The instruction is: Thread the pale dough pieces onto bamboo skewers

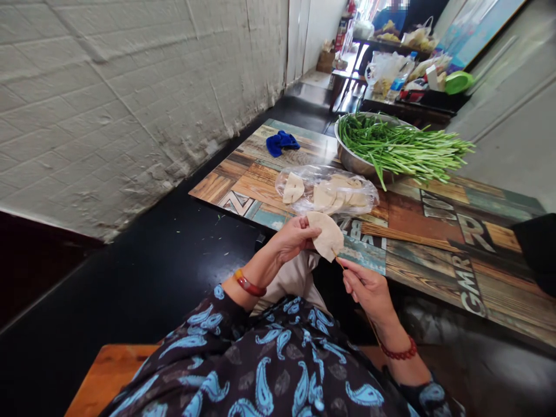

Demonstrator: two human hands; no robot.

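Observation:
Between thumb and fingers, my left hand [296, 237] pinches a pale, flat, fan-shaped piece [325, 234] at its left edge, above my lap near the table edge. A thin wooden skewer [370, 324] is in my right hand [365, 285], its tip at the lower right corner of the piece; whether it has gone through cannot be made out. Just beyond, a clear plastic bag [306, 202] lies on the table with several similar pieces [334, 194] in or on it. A bundle of thin skewers [408, 236] rests on the table to the right.
A metal bowl [347, 157] heaped with long green stalks [403, 145] stands at the table's far side. A blue cloth [282, 142] lies on the patterned wooden table [434, 278]. Farther back, another table holds bags, a bottle [400, 78] and a green bowl [458, 83]. A person [391, 20] is behind it.

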